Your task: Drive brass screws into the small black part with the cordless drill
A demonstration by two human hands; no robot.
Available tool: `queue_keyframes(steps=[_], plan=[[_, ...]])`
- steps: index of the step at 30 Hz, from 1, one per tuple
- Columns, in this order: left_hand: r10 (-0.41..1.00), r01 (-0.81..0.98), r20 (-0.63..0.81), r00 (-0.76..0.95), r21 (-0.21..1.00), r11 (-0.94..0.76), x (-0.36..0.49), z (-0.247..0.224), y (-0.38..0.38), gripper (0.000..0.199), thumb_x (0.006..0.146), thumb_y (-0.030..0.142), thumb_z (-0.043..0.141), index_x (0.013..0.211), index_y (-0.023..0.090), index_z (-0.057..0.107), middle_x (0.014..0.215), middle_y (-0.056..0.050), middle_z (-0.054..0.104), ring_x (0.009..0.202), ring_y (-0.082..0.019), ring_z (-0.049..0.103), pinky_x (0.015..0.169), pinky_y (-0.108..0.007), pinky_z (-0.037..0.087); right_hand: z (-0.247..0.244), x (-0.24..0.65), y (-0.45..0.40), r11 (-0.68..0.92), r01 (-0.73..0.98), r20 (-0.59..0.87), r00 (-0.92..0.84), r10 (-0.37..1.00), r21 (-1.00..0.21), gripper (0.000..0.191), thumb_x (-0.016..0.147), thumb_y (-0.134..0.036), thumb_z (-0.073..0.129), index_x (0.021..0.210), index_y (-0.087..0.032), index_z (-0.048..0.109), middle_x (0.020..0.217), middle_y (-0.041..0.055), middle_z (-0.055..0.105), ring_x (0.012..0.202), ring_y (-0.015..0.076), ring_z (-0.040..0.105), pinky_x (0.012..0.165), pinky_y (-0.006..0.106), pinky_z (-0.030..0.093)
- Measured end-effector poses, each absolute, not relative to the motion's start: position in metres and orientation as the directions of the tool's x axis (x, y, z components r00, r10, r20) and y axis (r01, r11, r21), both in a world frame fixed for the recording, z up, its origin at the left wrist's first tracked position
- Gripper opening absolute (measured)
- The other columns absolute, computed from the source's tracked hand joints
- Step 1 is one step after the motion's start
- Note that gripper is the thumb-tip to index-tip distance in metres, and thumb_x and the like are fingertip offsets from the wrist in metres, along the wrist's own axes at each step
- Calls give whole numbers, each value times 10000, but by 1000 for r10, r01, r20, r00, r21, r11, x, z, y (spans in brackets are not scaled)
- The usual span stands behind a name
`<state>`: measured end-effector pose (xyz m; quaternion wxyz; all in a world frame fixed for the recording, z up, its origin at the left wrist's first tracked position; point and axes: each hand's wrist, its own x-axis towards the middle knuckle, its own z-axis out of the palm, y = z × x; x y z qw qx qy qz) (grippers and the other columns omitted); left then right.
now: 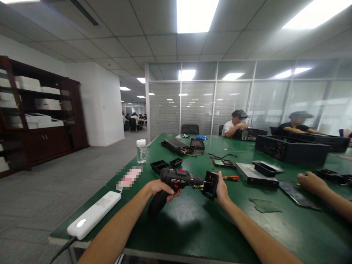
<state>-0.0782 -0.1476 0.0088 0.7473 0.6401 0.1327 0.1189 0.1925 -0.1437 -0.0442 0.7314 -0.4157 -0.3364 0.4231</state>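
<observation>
My left hand [165, 190] is wrapped round the grip of a black and red cordless drill [177, 178], which points to the right. The drill's thin bit reaches into a small black plastic housing [210, 186]. My right hand [222, 189] holds that housing on edge above the table, its open side turned to the drill. Behind the bit lie small brass-coloured pieces [197, 186], too small to name. An orange-handled screwdriver [231, 178] rests just past my right hand. Black plastic trays [161, 166] sit beyond the drill.
On the green table [187, 234] are a white power strip [95, 214], a clear bottle [141, 152], a black device [177, 145], a silver box [254, 176] and a large black case [291, 148]. A co-worker's hand [312, 183] is at right; two people sit across.
</observation>
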Motion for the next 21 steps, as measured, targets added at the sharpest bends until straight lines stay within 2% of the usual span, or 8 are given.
queue_keyframes(steps=[10, 21], plan=[[339, 0, -59, 939, 986, 169, -79, 7, -146, 382, 576, 178, 576, 936, 78, 496, 754, -58, 502, 490, -83, 461, 482, -229, 367, -43, 192, -145, 319, -301, 168, 436, 884, -899, 514, 606, -607, 420, 867, -190, 570, 676, -3, 577, 606, 163, 538, 560, 284, 422], [346, -1, -57, 936, 986, 164, -79, 5, -145, 380, 576, 178, 577, 934, 78, 497, 752, -55, 498, 484, -81, 456, 485, -235, 370, -40, 191, -147, 308, -335, 157, 408, 899, -890, 495, 611, -598, 424, 865, -196, 561, 662, -6, 573, 610, 162, 539, 557, 282, 424]])
